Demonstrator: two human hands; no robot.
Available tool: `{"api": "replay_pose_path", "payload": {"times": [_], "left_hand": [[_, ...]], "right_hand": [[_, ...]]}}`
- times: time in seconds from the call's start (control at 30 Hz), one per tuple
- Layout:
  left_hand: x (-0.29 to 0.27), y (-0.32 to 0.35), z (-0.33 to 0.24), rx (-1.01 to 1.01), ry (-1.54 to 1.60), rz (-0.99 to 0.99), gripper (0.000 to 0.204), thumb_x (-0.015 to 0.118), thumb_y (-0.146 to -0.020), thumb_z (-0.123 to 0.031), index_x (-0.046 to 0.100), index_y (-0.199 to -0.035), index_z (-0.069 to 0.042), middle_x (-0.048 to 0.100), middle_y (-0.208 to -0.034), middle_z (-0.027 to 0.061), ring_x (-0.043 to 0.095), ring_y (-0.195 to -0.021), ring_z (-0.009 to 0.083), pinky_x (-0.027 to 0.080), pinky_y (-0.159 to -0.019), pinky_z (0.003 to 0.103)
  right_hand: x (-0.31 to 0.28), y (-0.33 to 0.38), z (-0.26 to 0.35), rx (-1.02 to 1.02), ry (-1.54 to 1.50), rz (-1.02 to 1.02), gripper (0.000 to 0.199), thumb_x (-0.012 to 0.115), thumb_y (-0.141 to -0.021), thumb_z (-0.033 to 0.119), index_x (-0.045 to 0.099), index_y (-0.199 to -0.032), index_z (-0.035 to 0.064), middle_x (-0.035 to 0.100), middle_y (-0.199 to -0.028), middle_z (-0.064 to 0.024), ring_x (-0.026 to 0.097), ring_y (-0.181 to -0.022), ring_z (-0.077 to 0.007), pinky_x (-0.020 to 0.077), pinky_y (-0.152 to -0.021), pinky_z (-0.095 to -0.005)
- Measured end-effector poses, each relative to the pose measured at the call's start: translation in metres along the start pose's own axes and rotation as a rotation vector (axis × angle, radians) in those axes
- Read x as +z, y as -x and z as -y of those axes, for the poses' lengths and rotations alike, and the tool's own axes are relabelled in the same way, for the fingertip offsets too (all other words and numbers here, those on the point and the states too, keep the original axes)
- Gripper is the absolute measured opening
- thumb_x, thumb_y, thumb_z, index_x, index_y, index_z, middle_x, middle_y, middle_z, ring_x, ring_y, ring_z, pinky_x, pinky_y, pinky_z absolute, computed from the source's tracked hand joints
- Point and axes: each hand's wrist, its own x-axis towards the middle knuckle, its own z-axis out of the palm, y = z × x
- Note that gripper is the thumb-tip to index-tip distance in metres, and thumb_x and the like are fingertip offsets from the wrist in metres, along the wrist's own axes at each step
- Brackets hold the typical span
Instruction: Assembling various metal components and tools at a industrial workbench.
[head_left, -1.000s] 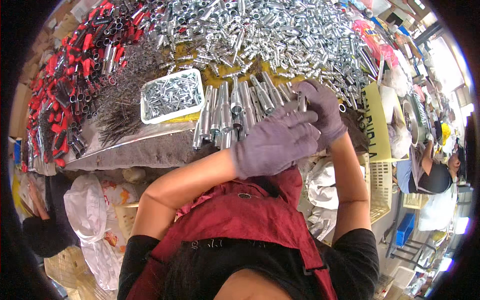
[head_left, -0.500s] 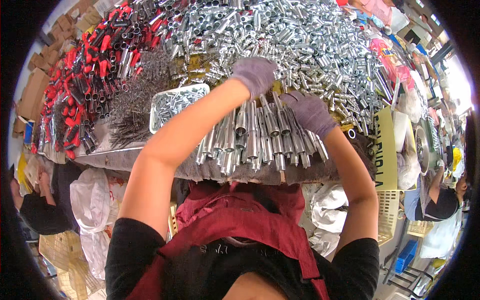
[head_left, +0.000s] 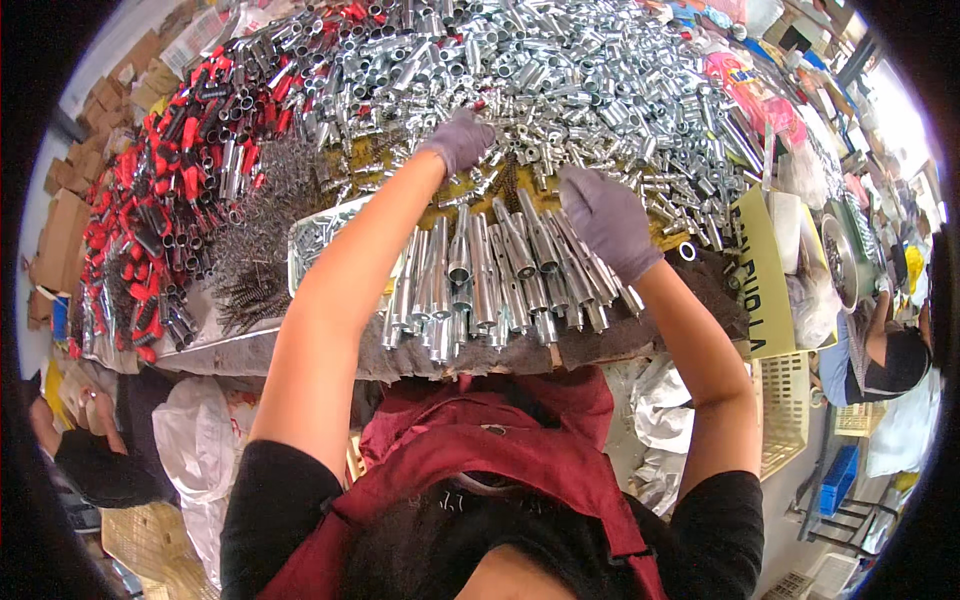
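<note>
Picking, head view: probably best one fitting at a time, forearms kept clear of the tubes.
Left hand: curled over the pile; grip cannot be told.
Right hand: fingers bent, beside the tubes' far ends; grip hidden.
Tubes: heaped along the near edge of the tabletop.
Long axes: mostly far-to-near, slightly fanned.

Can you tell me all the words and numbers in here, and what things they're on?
I won't copy out the printing, but here is where it is:
Yellow board at the right: big dark letters, large enough to make out.
Pink plastic bag at the upper right: coloured print, too small and blurred to read.
Black shirt: pale marks on the chest, too unclear to read.
I can't make out any other writing.
</note>
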Motion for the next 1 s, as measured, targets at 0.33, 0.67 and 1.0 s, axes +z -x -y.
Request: {"api": "replay_pose_path", "payload": {"times": [0.33,0.67,1.0], "left_hand": [[-0.072,0.105,-0.119,-0.227,1.206,-1.018,0.061,0.060,-0.081,-0.011,0.028,-0.132,-0.002,0.059,-0.093,0.0142,0.061,-0.073,0.0226,0.050,-0.069,0.032],[-0.073,0.130,-0.102,0.236,1.823,-1.097,0.040,0.053,-0.087,-0.008,0.041,-0.125,-0.002,0.054,-0.106,0.0069,0.052,-0.097,0.0143,0.045,-0.082,0.028],[-0.043,0.124,-0.128,0.111,1.712,-1.311,0.034,0.065,-0.081,-0.018,0.046,-0.107,-0.005,0.058,-0.103,0.0100,0.056,-0.089,0.0181,0.045,-0.080,0.033]], "right_hand": [[0.034,-0.025,-0.006,0.328,-1.198,-0.206,0.032,0.056,-0.087,0.027,0.057,-0.106,0.0013,0.059,-0.080,-0.0048,0.051,-0.072,-0.0102,0.0439,-0.066,-0.0243],[-0.031,0.019,0.043,0.308,-1.492,0.231,0.046,0.047,-0.086,0.054,0.058,-0.098,0.0108,0.046,-0.056,0.0035,0.034,-0.042,-0.0046,0.0212,-0.040,-0.0197],[-0.029,0.032,0.044,0.429,-1.296,0.308,0.055,0.058,-0.077,0.059,0.061,-0.081,0.0043,0.051,-0.061,0.0034,0.043,-0.052,-0.0036,0.0324,-0.046,-0.0183]]}}
